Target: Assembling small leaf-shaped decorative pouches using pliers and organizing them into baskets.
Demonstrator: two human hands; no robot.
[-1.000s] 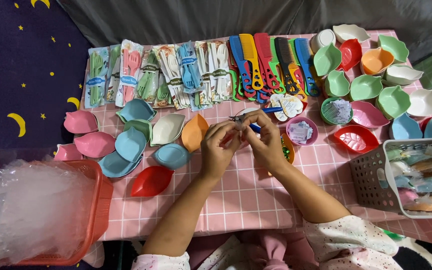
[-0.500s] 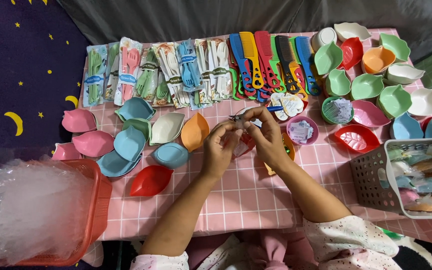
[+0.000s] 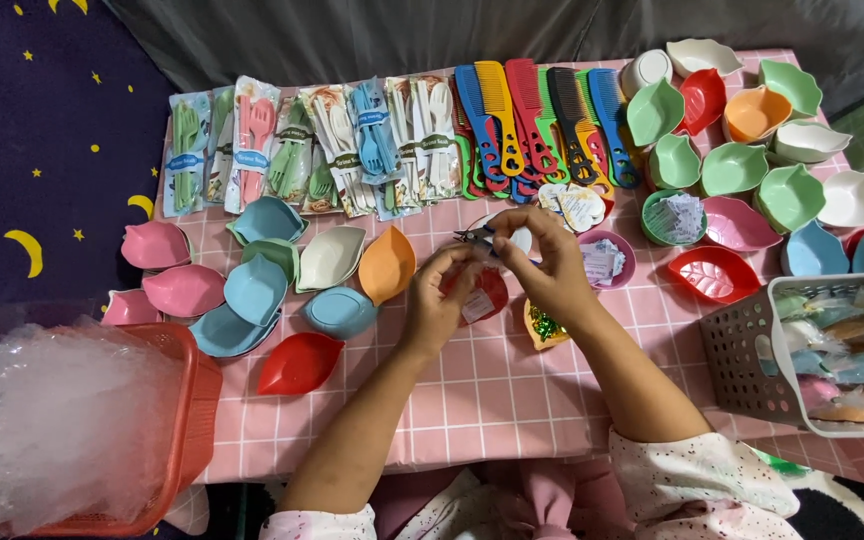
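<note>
My left hand (image 3: 440,292) and my right hand (image 3: 544,262) meet over the middle of the pink checked tablecloth (image 3: 452,400). The left hand's fingers pinch the top of a red dish (image 3: 484,294) in clear wrap with a small white tag. The right hand grips a small cutting tool (image 3: 476,237) whose dark metal tip points left, just above the left fingers. A shiny gold and green ribbon piece (image 3: 544,326) lies on the cloth under my right wrist. Behind the right hand stands a purple bowl of small white paper tags (image 3: 607,260).
Leaf-shaped dishes in pink, blue, cream, orange and red (image 3: 297,362) lie left. Packed cutlery sets (image 3: 352,145) and coloured combs (image 3: 532,120) line the back, more bowls (image 3: 732,170) fill the back right. A red basket of clear bags (image 3: 182,400) stands left, a white basket (image 3: 742,350) right.
My hands have drawn slightly apart and the wrapped red dish now shows between them. The right hand shifted up and right, and the tool's blue handle is now hidden.
</note>
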